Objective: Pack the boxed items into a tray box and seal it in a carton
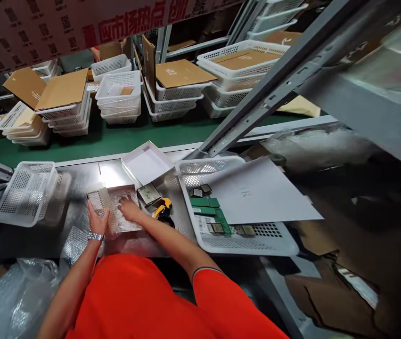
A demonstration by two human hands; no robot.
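A small cardboard box [124,189] lies on the metal bench with crumpled clear bubble wrap [115,226] in it and over its left side. My left hand [97,219], a watch on its wrist, grips the wrap at the box's left edge, thumb up. Inside the box my right hand [128,209] has its bent fingers on the wrap; their tips are partly hidden. Behind the box is an open white-lined lid [147,162]. To the right of the box are a square chip-like metal module [149,194] and a yellow-and-black tape dispenser [164,209].
On the right, a white basket [244,245] holds green circuit boards [205,207], small modules and a large white sheet [257,193]. Another white basket [25,193] stands left. Stacked baskets with cardboard line the green conveyor [115,136]. A slanted metal post [257,101] rises at right.
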